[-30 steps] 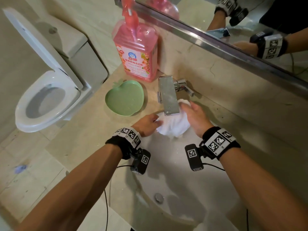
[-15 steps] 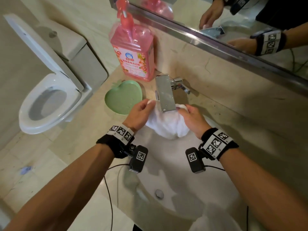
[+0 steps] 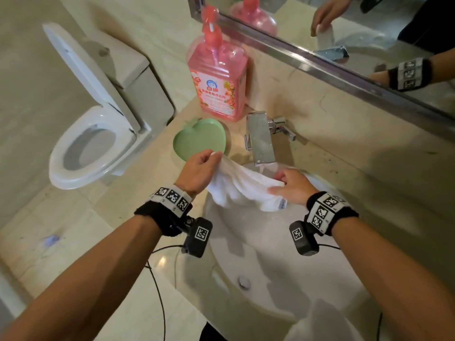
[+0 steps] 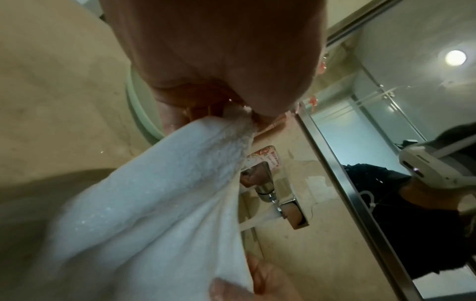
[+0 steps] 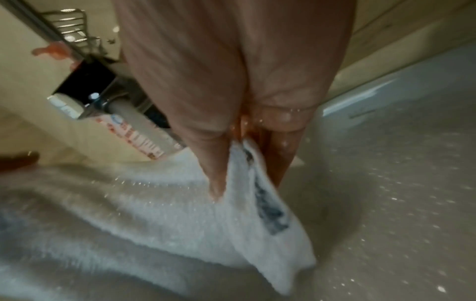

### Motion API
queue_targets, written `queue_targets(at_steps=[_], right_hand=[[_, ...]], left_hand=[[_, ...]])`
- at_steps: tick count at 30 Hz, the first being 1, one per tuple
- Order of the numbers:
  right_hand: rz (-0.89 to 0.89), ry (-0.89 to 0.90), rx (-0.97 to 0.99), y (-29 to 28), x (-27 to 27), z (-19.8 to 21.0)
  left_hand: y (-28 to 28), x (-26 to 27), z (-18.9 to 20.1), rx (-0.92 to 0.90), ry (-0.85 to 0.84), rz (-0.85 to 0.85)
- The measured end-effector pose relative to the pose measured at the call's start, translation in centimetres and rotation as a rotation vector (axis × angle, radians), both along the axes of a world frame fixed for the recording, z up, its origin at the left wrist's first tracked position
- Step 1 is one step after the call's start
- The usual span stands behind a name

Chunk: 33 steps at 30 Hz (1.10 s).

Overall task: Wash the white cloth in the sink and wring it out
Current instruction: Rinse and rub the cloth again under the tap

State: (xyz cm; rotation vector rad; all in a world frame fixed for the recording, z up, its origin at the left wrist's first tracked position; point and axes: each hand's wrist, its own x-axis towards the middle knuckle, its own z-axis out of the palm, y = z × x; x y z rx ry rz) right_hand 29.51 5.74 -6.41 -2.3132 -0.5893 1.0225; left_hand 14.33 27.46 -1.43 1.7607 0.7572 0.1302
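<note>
Both hands stretch the white cloth [image 3: 242, 188] at frame centre under the running faucet [image 3: 261, 141], above the sink [image 3: 258, 262]: left hand [image 3: 197, 169] pinching one corner, right hand [image 3: 293, 185] pinching the other.

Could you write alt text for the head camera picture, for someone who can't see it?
Two hands, left hand and right hand, hold a white cloth stretched between them under a running faucet above a sink. A pink soap bottle and green dish stand nearby.
</note>
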Motion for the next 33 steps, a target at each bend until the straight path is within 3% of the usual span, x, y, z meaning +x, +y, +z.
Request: queue_targets(at_steps=[8, 15, 19, 24, 28, 33], right_hand=[[-0.122, -0.022, -0.063, -3.4, 1.1, 0.4], [-0.404, 0.415, 0.265, -2.4, 0.1, 2.0], [-0.518, 0.377, 0.329, -0.1, -1.3, 2.1], [-0.354, 0.195, 0.307, 2.3, -3.4, 1.7], [-0.072, 0.21, 0.289, 2.9, -4.6, 1.5], [0.05, -0.136, 0.17, 3.0, -5.1, 0.7]], left_hand=[[-0.9, 2.1, -0.9, -0.057, 0.07, 0.127], [-3.7, 3.1, -1.3, 0.1, 0.246, -0.314], [-5.2, 3.2, -2.0, 0.313, 0.267, -0.47], [-5.7, 2.8, -2.4, 0.325, 0.324, -0.505], [-5.6, 2.9, -2.7, 0.061, 0.378, -0.39], [-7.3, 3.2, -1.6, -0.251, 0.299, -0.311]])
